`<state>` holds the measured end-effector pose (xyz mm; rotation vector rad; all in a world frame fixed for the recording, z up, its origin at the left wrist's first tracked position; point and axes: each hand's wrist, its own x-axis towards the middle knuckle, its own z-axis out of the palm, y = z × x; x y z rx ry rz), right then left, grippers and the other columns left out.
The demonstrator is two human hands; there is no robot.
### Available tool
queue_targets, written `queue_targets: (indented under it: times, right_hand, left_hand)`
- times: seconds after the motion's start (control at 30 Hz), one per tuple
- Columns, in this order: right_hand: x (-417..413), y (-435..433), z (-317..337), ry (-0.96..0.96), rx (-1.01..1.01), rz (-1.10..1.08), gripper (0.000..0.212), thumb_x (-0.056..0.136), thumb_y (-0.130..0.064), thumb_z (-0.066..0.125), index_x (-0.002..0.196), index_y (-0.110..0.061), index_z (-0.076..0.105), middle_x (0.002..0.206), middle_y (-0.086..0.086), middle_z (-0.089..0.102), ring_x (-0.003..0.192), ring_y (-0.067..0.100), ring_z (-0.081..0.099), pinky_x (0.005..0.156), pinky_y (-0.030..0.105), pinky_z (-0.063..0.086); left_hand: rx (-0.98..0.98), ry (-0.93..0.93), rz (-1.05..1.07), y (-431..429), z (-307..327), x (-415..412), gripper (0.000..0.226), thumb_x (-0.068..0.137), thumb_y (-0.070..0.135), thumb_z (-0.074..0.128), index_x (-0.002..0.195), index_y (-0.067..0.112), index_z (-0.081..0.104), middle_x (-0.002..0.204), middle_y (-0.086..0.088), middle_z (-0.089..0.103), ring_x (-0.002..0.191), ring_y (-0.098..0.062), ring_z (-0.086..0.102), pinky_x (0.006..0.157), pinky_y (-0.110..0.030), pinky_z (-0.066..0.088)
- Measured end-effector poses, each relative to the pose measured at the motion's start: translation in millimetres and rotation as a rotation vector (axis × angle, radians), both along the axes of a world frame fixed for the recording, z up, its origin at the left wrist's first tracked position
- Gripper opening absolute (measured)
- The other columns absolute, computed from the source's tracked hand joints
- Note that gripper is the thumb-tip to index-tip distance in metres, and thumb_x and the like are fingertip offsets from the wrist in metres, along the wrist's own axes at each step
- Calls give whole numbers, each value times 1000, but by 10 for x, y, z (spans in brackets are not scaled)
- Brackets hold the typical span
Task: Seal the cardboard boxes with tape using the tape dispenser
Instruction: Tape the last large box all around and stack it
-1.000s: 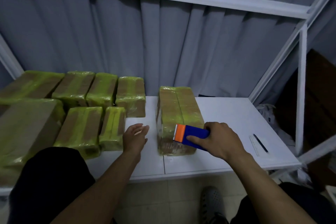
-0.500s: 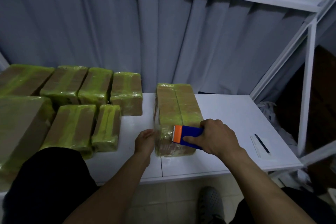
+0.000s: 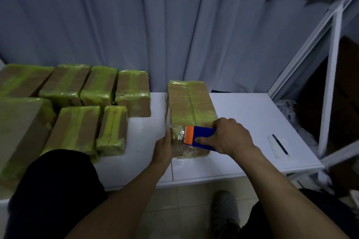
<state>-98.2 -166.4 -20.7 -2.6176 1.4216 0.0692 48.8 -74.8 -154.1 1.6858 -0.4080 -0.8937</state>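
Box (image 3: 191, 110): stands at the centre of the white table (image 3: 252, 122); long axis runs from the person toward the curtain.
Tape dispenser (image 3: 200, 136): lies on the near end of the box top; long axis crosswise, orange end pointing left.
Right hand (image 3: 229, 137): fingers curled round the blue body, thumb along its near side.
Left hand (image 3: 163, 147): fingers straight, pressed against the box's left side.
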Motion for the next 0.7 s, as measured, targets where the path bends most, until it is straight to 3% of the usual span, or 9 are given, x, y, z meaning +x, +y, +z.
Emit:
queue_targets:
  times: [0.07, 0.13, 0.2, 0.27, 0.37, 0.47, 0.6, 0.67, 0.7]
  right_hand:
    - [-23, -2, -5, -6, 12, -6, 71, 74, -75, 73, 118, -20, 62, 105, -2, 69, 89, 20, 67, 67, 28, 52]
    - [-47, 12, -10, -18, 16, -7, 71, 75, -75, 73, 118, -20, 62, 105, -3, 69, 89, 20, 68, 68, 28, 54]
    - [-61, 22, -29, -30, 20, -2, 70, 75, -75, 72, 118, -21, 62, 104, -3, 69, 88, 19, 68, 71, 29, 57]
    - [-72, 33, -41, -33, 25, 1, 70, 75, -76, 71, 117, -21, 61, 104, -3, 69, 88, 19, 68, 72, 30, 58]
    - [-93, 25, -48, -15, 40, 10, 70, 76, -78, 69, 115, -21, 59, 105, -2, 68, 89, 19, 67, 74, 31, 58]
    - [-120, 26, -51, 12, 13, 36, 69, 77, -81, 64, 110, -22, 58, 103, -2, 68, 86, 18, 67, 72, 30, 57]
    - [-166, -1, -80, 20, -32, 57, 68, 78, -84, 58, 107, -23, 58, 98, -5, 66, 80, 16, 64, 67, 28, 53]
    - [-184, -33, -83, 5, -27, 56, 66, 77, -85, 58, 102, -24, 58, 95, -6, 65, 79, 16, 65, 66, 28, 54]
    - [-193, -44, -86, -4, -25, 57, 65, 77, -85, 58, 99, -24, 58, 93, -6, 65, 78, 16, 65, 66, 28, 54]
  left_hand:
    - [-12, -44, -77, 18, -12, 33, 62, 103, 55, 26, 97, 14, 73, 94, -11, 73, 88, -19, 70, 79, -32, 55]
    - [-62, -19, -123, 37, 15, 84, 50, 106, 49, 28, 108, 23, 71, 105, -3, 73, 89, -5, 68, 72, -17, 52]
    - [-134, -10, -124, 29, 38, 126, 45, 106, 46, 32, 139, 25, 55, 137, 3, 59, 115, 2, 57, 88, -11, 44]
    - [-182, -46, -173, 34, 37, 149, 51, 106, 45, 31, 154, 28, 31, 153, 9, 37, 136, -2, 35, 105, -16, 30]
    - [-140, -309, -330, 66, 32, 166, 52, 108, 29, 32, 157, 20, 18, 156, 6, 27, 143, -6, 24, 100, 2, 19]
    - [-158, -464, -347, 113, 89, 280, 52, 105, 27, 43, 154, 23, 26, 153, 10, 33, 140, -3, 33, 94, 7, 24]
    - [-184, -957, -428, 145, 190, 474, 44, 98, 37, 59, 141, 39, 50, 154, 23, 34, 133, 7, 38, 104, -11, 33]
    - [-150, -1158, -508, 142, 227, 553, 35, 95, 39, 63, 130, 38, 62, 144, 22, 49, 120, -1, 52, 93, -21, 47]
    - [-153, -1265, -524, 128, 227, 593, 30, 94, 38, 65, 124, 38, 67, 137, 21, 57, 108, -7, 59, 81, -25, 52]
